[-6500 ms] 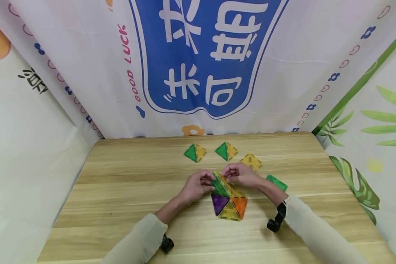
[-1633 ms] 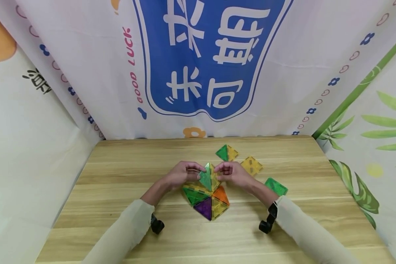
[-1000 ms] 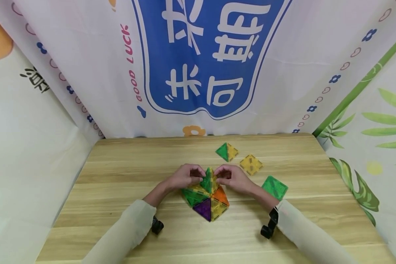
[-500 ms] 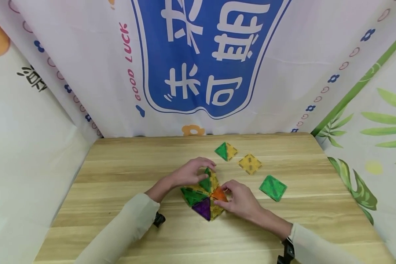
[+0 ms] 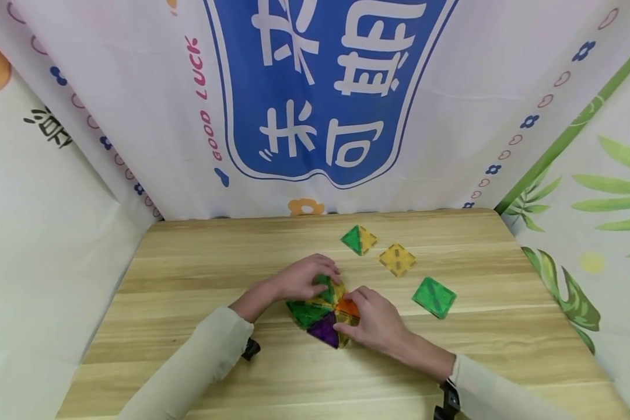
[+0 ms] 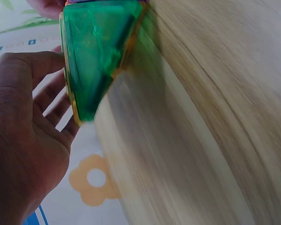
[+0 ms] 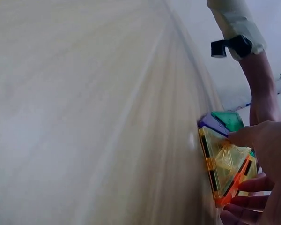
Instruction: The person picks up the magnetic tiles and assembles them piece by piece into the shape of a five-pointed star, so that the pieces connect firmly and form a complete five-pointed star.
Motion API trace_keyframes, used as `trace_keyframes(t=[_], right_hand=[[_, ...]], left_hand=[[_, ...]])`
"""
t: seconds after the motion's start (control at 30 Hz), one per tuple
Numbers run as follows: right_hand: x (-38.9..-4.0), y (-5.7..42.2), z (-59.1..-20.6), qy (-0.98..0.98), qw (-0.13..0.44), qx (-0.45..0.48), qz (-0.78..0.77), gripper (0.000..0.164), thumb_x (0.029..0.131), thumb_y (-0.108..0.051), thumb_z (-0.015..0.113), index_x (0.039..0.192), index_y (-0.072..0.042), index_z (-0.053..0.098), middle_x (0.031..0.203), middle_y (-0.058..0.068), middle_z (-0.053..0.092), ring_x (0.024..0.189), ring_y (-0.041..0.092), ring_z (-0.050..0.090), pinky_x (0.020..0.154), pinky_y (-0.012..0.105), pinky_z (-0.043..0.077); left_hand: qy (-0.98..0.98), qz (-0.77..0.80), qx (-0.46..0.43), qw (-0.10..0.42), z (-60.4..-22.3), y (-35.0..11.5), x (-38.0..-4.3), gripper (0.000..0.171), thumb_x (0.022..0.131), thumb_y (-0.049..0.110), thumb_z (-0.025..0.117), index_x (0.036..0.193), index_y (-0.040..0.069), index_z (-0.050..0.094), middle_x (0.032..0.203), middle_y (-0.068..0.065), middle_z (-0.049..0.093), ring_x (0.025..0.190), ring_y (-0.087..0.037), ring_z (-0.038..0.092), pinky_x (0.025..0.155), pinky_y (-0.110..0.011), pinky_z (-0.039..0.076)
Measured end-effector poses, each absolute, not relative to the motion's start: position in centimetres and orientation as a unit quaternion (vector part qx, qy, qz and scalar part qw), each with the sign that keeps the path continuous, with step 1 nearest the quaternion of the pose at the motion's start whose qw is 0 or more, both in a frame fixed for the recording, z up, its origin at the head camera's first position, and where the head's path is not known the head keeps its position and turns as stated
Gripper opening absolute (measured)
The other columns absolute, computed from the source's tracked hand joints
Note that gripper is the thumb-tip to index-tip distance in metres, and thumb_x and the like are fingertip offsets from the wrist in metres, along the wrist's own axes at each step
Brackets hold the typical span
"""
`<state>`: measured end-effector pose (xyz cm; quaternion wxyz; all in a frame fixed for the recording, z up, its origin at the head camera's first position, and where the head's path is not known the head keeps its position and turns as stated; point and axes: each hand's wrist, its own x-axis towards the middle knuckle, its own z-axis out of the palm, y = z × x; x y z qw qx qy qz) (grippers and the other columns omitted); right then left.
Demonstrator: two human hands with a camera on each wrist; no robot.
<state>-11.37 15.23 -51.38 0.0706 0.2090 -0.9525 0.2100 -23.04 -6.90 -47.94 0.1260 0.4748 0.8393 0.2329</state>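
The step in hand looks like drawing together the tile cluster (image 5: pixel 323 318) on the surface (image 5: pixel 215 256), with the left hand (image 5: pixel 305 279) pinching its far green-and-yellow side and the right hand (image 5: pixel 380 322) gripping its right side, fingers curled about the orange tile (image 5: pixel 350 312). The next move seems to call for squeezing the edges flush without buckling the joints, though the hands hide whether every seam meets. The yellow square (image 5: pixel 397 259) and green tile (image 5: pixel 434 297) lie apart, to the right.
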Motion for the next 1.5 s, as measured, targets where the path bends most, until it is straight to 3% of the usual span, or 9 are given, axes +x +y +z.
trace_keyframes(t=[0.27,0.63,0.93,1.07,1.23,1.37,1.5], right_hand=[[-13.5,16.4,-50.7,-0.941,0.037,0.230,0.243,0.046,0.085,-0.031,0.090,0.118,-0.003,0.074,0.114,0.007,0.072,0.105,0.024,0.068,0.091,0.041,0.061],[-17.5,19.1,-50.1,-0.893,-0.095,0.343,0.277,0.046,0.097,-0.024,0.078,0.139,-0.009,0.068,0.141,0.005,0.067,0.133,0.027,0.059,0.113,0.050,0.049],[-19.3,20.0,-49.8,-0.862,-0.147,0.385,0.295,0.048,0.096,-0.021,0.077,0.142,-0.013,0.067,0.144,0.002,0.065,0.138,0.024,0.056,0.117,0.050,0.045],[-19.7,20.1,-49.8,-0.860,-0.132,0.392,0.299,0.045,0.097,-0.023,0.077,0.139,-0.011,0.068,0.141,0.004,0.067,0.133,0.025,0.060,0.112,0.049,0.049],[-21.1,20.6,-50.0,-0.882,-0.066,0.336,0.325,0.039,0.098,-0.021,0.078,0.132,-0.003,0.070,0.130,0.012,0.072,0.120,0.031,0.067,0.100,0.049,0.058],[-22.8,21.0,-50.3,-0.901,-0.009,0.255,0.351,0.037,0.098,-0.017,0.078,0.127,0.003,0.072,0.123,0.019,0.072,0.113,0.036,0.069,0.092,0.049,0.061],[-24.3,21.2,-50.5,-0.918,0.045,0.177,0.353,0.035,0.095,-0.015,0.080,0.123,0.005,0.074,0.121,0.023,0.071,0.110,0.039,0.069,0.092,0.051,0.060]], left_hand=[[0.851,0.237,0.463,0.067,-48.3,-9.0,-22.8,0.021,0.096,0.010,0.077,0.117,0.009,0.078,0.124,-0.007,0.073,0.124,-0.028,0.062,0.114,-0.048,0.047],[0.862,0.233,0.443,0.084,-48.1,-10.8,-21.1,0.021,0.097,0.018,0.079,0.118,0.014,0.080,0.115,0.000,0.074,0.109,-0.017,0.067,0.100,-0.039,0.057],[0.849,0.275,0.438,0.106,-48.6,-10.7,-20.5,0.022,0.097,0.022,0.080,0.117,0.013,0.079,0.112,0.001,0.074,0.099,-0.013,0.068,0.087,-0.030,0.059],[0.845,0.303,0.424,0.123,-48.7,-10.4,-21.3,0.022,0.100,0.023,0.077,0.118,0.011,0.079,0.111,0.001,0.074,0.098,-0.011,0.067,0.086,-0.031,0.059],[0.846,0.350,0.382,0.127,-48.9,-9.6,-23.3,0.023,0.103,0.015,0.071,0.123,0.003,0.076,0.113,-0.006,0.076,0.102,-0.017,0.070,0.088,-0.033,0.061],[0.852,0.378,0.339,0.128,-49.4,-9.1,-25.2,0.029,0.107,0.011,0.064,0.132,-0.002,0.069,0.128,-0.015,0.073,0.114,-0.026,0.070,0.097,-0.040,0.060],[0.856,0.400,0.289,0.156,-49.5,-8.5,-26.6,0.039,0.109,0.014,0.060,0.144,-0.002,0.061,0.143,-0.018,0.065,0.127,-0.031,0.065,0.107,-0.044,0.055]])
